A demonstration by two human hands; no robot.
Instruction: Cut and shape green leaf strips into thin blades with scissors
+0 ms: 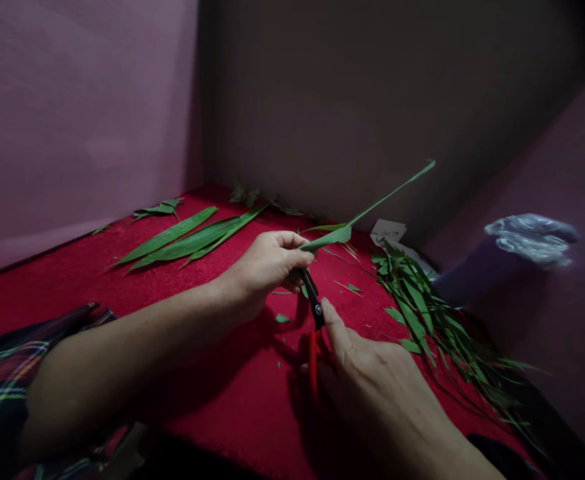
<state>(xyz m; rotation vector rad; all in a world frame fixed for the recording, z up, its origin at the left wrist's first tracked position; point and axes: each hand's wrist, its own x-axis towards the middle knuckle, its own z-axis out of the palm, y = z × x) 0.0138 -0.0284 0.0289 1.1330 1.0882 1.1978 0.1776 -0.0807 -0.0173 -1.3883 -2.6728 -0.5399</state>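
My left hand [267, 263] is closed in a pinch on a long green leaf [367, 212] that points up and to the right. My right hand [367, 380] grips red-handled scissors [313, 320], whose dark blades reach up to the leaf's base just under my left fingers. Both hands hover over a red cloth surface [232, 387]. Small green cuttings [283, 318] lie on the cloth beneath the scissors.
Three long whole leaves [187, 241] lie at the back left. A heap of cut leaf strips [437, 320] runs along the right edge. A white paper slip [388, 232] and a crumpled plastic bag [532, 237] sit at the right. Walls close off the back.
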